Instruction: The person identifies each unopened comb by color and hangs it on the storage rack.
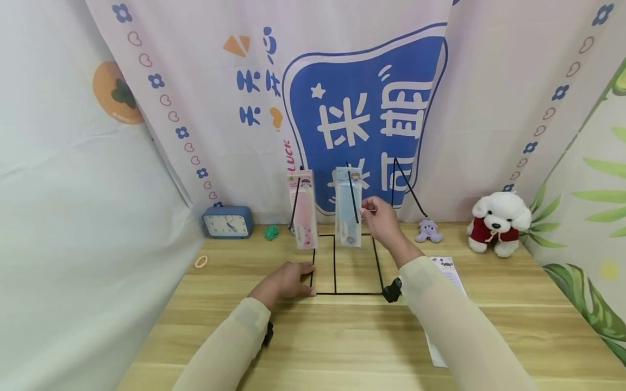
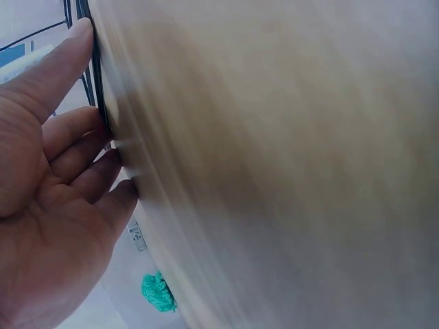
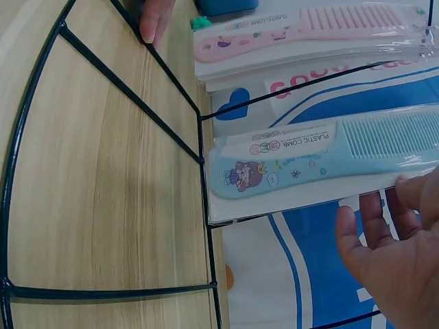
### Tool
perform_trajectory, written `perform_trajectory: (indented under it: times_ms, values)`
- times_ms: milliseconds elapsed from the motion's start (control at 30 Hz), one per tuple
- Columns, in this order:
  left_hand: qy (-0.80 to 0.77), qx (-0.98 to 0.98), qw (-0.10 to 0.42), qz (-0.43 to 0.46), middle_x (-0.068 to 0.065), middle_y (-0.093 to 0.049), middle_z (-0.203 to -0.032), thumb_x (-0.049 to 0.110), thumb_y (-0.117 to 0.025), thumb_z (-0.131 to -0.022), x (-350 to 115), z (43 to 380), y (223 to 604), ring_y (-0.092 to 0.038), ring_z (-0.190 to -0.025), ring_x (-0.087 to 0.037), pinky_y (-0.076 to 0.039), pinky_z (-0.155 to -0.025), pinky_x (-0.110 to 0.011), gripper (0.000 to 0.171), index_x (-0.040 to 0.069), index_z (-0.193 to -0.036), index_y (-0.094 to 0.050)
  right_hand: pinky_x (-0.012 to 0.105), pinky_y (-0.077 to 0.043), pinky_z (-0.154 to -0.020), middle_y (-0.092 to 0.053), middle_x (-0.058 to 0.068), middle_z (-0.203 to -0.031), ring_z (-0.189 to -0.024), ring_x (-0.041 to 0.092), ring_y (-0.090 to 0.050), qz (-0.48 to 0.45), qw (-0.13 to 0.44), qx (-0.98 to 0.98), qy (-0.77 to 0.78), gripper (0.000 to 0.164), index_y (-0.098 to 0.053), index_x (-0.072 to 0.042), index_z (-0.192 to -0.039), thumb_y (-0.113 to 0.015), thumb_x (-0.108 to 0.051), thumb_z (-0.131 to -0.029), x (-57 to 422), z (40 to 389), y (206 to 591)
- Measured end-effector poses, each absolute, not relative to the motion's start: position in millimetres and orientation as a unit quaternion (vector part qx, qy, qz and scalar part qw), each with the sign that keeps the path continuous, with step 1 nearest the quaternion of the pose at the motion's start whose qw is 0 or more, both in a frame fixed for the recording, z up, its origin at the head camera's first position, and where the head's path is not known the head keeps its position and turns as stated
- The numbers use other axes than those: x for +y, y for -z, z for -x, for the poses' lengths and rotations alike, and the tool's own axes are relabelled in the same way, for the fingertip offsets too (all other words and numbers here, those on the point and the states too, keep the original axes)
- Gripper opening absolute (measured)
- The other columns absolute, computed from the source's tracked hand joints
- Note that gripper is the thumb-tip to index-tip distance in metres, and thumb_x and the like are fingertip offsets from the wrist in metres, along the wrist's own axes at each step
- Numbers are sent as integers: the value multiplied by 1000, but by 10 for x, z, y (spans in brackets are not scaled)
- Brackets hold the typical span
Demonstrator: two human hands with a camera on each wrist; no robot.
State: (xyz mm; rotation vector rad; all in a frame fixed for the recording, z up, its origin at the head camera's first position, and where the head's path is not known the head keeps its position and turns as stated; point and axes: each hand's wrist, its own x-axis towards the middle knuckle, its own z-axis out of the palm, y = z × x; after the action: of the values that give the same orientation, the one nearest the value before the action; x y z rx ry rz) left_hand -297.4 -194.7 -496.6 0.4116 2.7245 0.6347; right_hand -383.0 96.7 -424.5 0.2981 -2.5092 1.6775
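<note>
While the blue comb packet (image 1: 344, 209) hangs on the middle hook of the black wire rack (image 1: 335, 266), the head view catches the right hand (image 1: 383, 222) right at its edge, thumb and forefinger pinching the wrapper! Over on the other side, the left hand (image 1: 288, 279) rests at the rack's base, fingers loosely extended, touching the side wire. Just left of the blue one hangs the pink comb packet (image 1: 305, 212). Along the back of the wooden table (image 1: 342, 336), it's a blue alarm clock (image 1: 227, 222), a small green toy (image 1: 271, 232), a purple octopus toy (image 1: 429, 231) and a white plush dog (image 1: 498, 225) in red.

Across to the left wrist: fingers slightly bent and apart, tips against dark wire, with blurred wood filling most of the view.

Now the right wrist, and it's close! The blue comb sits in clear wrapping, its label reading "PLASTIC COMB", a cartoon girl on the handle; the fingertips grip the packet's edge, and the pink comb shows beyond.
</note>
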Motion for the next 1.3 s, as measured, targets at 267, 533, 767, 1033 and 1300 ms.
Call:
perform_trajectory:
  times_ms: [267, 533, 767, 1033, 1300]
  values:
    - [-215, 952, 157, -150, -9, -44, -174, 35, -84, -98, -1932, 3010, 4934, -39, -162, -35, -34, -133, -52, 74, 13, -162, -54, 44, -64, -93, -66, 18, -121, -119, 43, -68, -90, 58, -832, -545, 18, -65, -3, -126, -59, -13, -114, 969, 3888, 4211]
    - [-221, 951, 161, -146, -9, -43, -174, 34, -84, -98, -1929, 3004, 4918, -38, -162, -35, -34, -133, -52, 75, 13, -162, -54, 45, -64, -95, -67, 16, -121, -113, 33, -69, -89, 58, -838, -535, 18, -66, -4, -127, -58, -15, -114, 962, 3875, 4190]
    - [-220, 950, 164, -151, -7, -42, -174, 36, -84, -98, -1936, 2999, 4960, -37, -163, -35, -35, -133, -51, 76, 13, -163, -52, 46, -64, -94, -68, 16, -123, -113, 33, -69, -88, 54, -848, -520, 20, -66, -5, -128, -57, -17, -115, 998, 3869, 4239]
    - [-223, 949, 162, -153, -8, -43, -174, 36, -84, -98, -1933, 3005, 4961, -38, -162, -35, -36, -132, -51, 75, 13, -163, -53, 45, -60, -96, -68, 15, -127, -116, 32, -66, -90, 58, -843, -527, 26, -67, -5, -133, -60, -23, -114, 1084, 3768, 4234]
    - [-225, 950, 164, -145, -7, -42, -175, 36, -84, -98, -1949, 2987, 4974, -37, -163, -35, -35, -132, -52, 75, 14, -163, -53, 52, -56, -108, -68, 21, -136, -126, 37, -64, -123, 8, -876, -467, 47, -62, 1, -142, -69, -31, -109, 1391, 3397, 4135]
